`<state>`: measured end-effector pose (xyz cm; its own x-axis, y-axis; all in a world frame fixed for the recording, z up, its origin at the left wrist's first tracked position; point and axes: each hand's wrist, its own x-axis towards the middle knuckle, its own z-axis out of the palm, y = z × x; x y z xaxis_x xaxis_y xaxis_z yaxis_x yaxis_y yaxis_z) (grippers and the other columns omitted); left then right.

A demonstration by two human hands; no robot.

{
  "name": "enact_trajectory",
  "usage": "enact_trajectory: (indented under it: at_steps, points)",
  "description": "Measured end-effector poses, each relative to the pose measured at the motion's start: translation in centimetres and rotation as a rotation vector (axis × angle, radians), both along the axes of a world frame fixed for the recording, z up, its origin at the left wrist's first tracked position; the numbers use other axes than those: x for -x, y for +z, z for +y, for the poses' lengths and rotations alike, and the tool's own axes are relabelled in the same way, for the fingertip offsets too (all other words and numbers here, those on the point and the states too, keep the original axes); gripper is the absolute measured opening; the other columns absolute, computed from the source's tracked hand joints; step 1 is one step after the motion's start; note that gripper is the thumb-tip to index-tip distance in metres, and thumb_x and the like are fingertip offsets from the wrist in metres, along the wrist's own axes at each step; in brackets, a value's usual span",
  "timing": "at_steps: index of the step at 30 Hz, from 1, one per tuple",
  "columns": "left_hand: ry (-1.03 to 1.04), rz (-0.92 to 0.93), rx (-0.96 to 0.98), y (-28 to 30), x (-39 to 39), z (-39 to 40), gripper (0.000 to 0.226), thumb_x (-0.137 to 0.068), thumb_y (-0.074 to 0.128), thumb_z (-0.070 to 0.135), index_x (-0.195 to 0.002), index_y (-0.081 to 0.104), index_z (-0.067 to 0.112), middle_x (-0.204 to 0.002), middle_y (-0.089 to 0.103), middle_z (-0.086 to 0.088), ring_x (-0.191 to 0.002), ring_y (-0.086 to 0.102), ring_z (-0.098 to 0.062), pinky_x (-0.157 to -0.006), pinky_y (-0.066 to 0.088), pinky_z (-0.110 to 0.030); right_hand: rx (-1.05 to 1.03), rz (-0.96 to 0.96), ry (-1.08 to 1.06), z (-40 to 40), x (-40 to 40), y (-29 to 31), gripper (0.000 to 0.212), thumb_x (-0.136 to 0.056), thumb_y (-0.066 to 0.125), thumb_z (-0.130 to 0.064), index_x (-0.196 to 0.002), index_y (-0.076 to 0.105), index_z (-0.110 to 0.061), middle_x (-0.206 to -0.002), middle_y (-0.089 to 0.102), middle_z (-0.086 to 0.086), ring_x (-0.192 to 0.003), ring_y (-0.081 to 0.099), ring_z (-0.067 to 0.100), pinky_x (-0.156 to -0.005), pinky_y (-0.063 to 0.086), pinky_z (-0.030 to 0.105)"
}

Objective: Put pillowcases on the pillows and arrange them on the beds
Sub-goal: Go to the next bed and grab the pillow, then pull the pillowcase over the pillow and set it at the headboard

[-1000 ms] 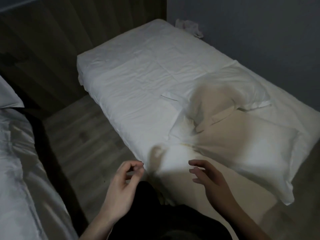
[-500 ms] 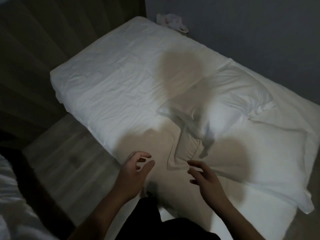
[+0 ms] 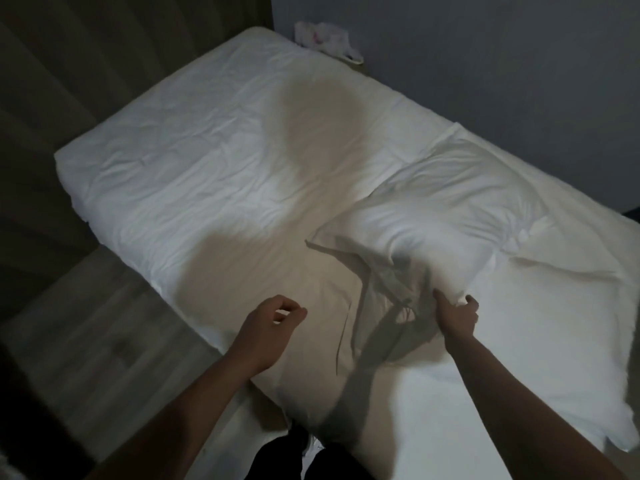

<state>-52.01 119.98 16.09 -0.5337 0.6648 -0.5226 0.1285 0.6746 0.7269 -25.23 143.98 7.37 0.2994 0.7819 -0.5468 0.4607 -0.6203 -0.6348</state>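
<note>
Two white pillows lie on the bed [image 3: 194, 161]. The farther pillow [image 3: 440, 216] rests partly on top of the nearer pillow [image 3: 540, 344], which reaches the bed's right end. My right hand [image 3: 457, 317] grips the near corner of the farther pillow, thumb and fingers pinching the white cloth. Loose pillowcase flaps [image 3: 374, 285] hang just left of that hand. My left hand [image 3: 270, 327] hovers over the sheet near the bed's edge, fingers loosely curled, holding nothing.
A crumpled white cloth [image 3: 325, 39] lies at the bed's far corner against the grey wall [image 3: 485, 57]. Wooden floor [image 3: 86, 341] runs along the bed's left side. Dark curtain or panelling [image 3: 86, 64] stands beyond the foot.
The view has swung right, away from the second bed. My right hand reached forward and took hold of the farther pillow's corner. My left hand moved forward over the sheet.
</note>
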Motion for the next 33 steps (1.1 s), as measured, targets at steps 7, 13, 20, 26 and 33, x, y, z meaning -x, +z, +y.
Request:
enact_trajectory:
  at_steps: [7,13,20,26,33]
  points:
    - [0.020,0.076,-0.014,-0.5,-1.7,-1.3,0.013,-0.085,0.075,0.044,-0.092,0.069,0.035,-0.110,0.068,0.015,-0.097,0.068,-0.007,-0.082,0.055,-0.032,0.053,0.092,0.035,3.5,0.5,-2.2,0.057,-0.073,0.073,-0.032,-0.120,0.061,0.000,-0.104,0.068,0.019,-0.087,0.069,0.036,-0.069,0.059,0.037]
    - [-0.062,0.192,-0.100,3.3,-4.3,-1.9,0.018,-0.084,0.074,0.043,-0.099,0.065,0.038,-0.116,0.059,0.022,-0.103,0.063,-0.001,-0.089,0.057,-0.040,-0.335,0.049,0.415,4.5,4.0,6.7,0.031,-0.083,0.066,-0.023,-0.068,0.040,-0.017,-0.063,0.046,0.008,-0.063,0.048,0.024,-0.067,0.043,0.042]
    - [-0.176,0.498,-0.373,10.8,-6.5,0.6,0.090,-0.069,0.079,0.035,-0.150,0.040,0.028,-0.159,0.031,0.006,-0.148,0.035,-0.013,-0.118,0.038,-0.035,-0.538,0.487,0.932,-1.9,9.1,23.0,0.035,-0.090,0.072,-0.009,-0.069,0.046,-0.017,-0.058,0.044,-0.008,-0.054,0.043,0.009,-0.051,0.038,0.029]
    - [-0.078,0.789,-0.360,13.3,-7.1,-1.4,0.068,-0.074,0.075,0.023,-0.139,0.056,0.027,-0.137,0.064,0.005,-0.128,0.059,-0.018,-0.107,0.045,-0.034,-0.484,0.531,1.333,-12.2,8.6,26.2,0.019,-0.092,0.072,-0.028,-0.078,0.060,-0.029,-0.068,0.065,-0.012,-0.065,0.061,0.006,-0.063,0.050,0.037]
    - [0.163,0.629,-0.138,12.5,-8.1,-9.2,0.027,-0.077,0.075,0.060,-0.078,0.062,0.035,-0.076,0.074,0.014,-0.074,0.070,-0.008,-0.065,0.052,-0.031,-0.464,0.474,1.326,-11.4,4.4,21.7,0.030,-0.092,0.074,-0.029,-0.121,0.067,-0.035,-0.111,0.073,-0.011,-0.095,0.068,0.006,-0.079,0.058,0.030]
